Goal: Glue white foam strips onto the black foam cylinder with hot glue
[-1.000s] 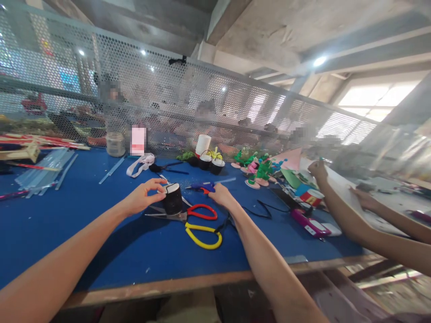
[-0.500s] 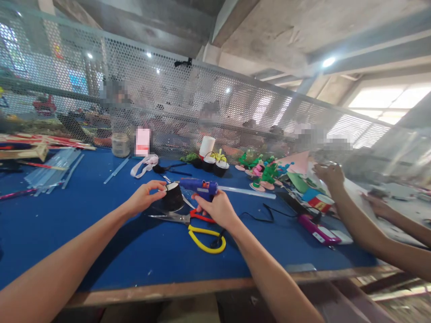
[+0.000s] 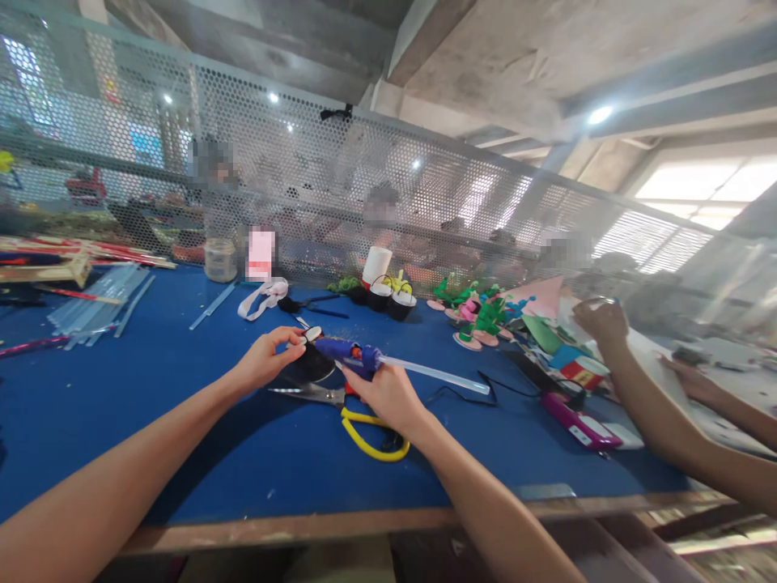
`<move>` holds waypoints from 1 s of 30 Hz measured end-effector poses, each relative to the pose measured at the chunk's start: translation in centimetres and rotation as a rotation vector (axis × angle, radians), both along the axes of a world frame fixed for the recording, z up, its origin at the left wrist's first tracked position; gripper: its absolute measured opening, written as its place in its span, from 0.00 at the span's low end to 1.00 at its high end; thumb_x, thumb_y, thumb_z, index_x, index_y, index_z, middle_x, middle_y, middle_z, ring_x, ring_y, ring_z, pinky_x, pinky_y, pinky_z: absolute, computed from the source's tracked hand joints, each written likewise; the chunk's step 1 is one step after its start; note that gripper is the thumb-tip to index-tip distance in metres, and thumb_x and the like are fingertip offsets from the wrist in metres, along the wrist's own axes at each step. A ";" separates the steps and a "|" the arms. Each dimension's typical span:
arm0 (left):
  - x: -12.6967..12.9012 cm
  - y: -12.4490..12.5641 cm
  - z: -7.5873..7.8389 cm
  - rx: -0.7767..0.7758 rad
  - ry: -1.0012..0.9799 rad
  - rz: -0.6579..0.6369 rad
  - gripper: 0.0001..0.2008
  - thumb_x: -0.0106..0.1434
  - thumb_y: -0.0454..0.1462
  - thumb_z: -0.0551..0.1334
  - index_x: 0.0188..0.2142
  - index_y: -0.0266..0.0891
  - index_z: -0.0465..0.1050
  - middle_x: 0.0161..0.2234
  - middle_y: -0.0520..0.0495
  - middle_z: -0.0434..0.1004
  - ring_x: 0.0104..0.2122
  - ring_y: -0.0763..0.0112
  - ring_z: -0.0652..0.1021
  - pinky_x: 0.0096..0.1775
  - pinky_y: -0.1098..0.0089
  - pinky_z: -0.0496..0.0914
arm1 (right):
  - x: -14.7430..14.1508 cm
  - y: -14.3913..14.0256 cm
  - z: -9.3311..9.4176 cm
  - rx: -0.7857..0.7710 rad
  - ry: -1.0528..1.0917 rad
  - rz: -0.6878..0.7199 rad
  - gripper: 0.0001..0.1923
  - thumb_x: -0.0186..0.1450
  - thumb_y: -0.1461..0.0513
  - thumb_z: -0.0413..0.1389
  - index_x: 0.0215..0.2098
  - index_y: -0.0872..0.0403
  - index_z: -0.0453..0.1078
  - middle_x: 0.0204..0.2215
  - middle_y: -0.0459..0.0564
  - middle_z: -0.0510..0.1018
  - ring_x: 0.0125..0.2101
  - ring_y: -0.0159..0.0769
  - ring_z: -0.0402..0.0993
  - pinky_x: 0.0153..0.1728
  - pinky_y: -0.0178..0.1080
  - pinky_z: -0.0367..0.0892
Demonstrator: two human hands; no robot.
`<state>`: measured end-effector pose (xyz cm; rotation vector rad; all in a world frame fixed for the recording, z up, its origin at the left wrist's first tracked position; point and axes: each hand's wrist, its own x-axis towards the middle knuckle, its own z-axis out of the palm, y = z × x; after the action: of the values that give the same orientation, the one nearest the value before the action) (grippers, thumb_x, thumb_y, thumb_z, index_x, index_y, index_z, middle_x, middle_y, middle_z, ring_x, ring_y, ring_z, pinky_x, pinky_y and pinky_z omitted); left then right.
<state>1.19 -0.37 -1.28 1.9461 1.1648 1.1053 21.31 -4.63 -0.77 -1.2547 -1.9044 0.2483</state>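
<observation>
My left hand (image 3: pixel 271 356) pinches the edge of a small black cup-shaped piece (image 3: pixel 314 363) with a white top, held tilted above the table. In my right hand (image 3: pixel 388 394) is a blue hot glue gun (image 3: pixel 348 354), a long clear glue stick poking out of its back. The gun's front end is at the black cup; whether its nozzle touches is hidden. Scissors (image 3: pixel 358 429) with a yellow and a red handle lie beneath, partly covered by my right hand.
Little black buckets (image 3: pixel 402 303) and a white roll (image 3: pixel 376 265) stand at the back. Green figures (image 3: pixel 482 320) are to their right. Clear glue sticks (image 3: pixel 100 304) lie left. A magenta device (image 3: pixel 579 423) and a co-worker's arm (image 3: pixel 649 405) are right. Mesh (image 3: pixel 303 186) rises behind.
The glue gun has tilted, its rear stick now sloping downward, and its front has moved left over the black cup. The cup has tipped over somewhat in my left hand.
</observation>
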 end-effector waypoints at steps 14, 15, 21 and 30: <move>-0.1 -0.2 0.3 -0.101 -0.045 -0.057 0.20 0.49 0.54 0.58 0.23 0.38 0.65 0.47 0.42 0.72 0.49 0.59 0.69 0.53 0.60 0.55 | 0.1 -0.4 0.6 -0.020 0.010 -0.029 0.07 0.55 0.61 0.50 0.28 0.55 0.68 0.19 0.46 0.73 0.21 0.35 0.69 0.24 0.34 0.64; -0.1 -0.2 0.3 -0.100 -0.047 -0.059 0.20 0.49 0.54 0.58 0.23 0.38 0.65 0.47 0.42 0.72 0.48 0.59 0.69 0.53 0.60 0.56 | 0.1 -0.4 0.7 -0.018 0.003 -0.028 0.06 0.55 0.61 0.50 0.27 0.55 0.68 0.18 0.46 0.73 0.21 0.35 0.69 0.24 0.34 0.64; -0.2 -0.1 0.1 -0.088 -0.035 -0.091 0.16 0.51 0.50 0.57 0.24 0.39 0.65 0.47 0.43 0.72 0.49 0.60 0.69 0.53 0.60 0.55 | 0.0 -0.7 0.8 -0.018 -0.028 -0.037 0.07 0.55 0.61 0.50 0.24 0.55 0.67 0.19 0.48 0.73 0.21 0.35 0.69 0.24 0.35 0.63; -0.3 -0.2 0.5 -0.071 0.020 -0.091 0.18 0.51 0.51 0.56 0.25 0.38 0.64 0.49 0.40 0.69 0.49 0.58 0.68 0.53 0.58 0.54 | -0.1 -1.0 1.1 -0.078 -0.005 -0.018 0.06 0.55 0.61 0.51 0.23 0.54 0.67 0.14 0.45 0.70 0.19 0.35 0.69 0.21 0.34 0.63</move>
<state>0.91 -0.57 -0.74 1.9395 1.0996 0.9861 21.18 -5.65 0.28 -1.3252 -1.9027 0.3127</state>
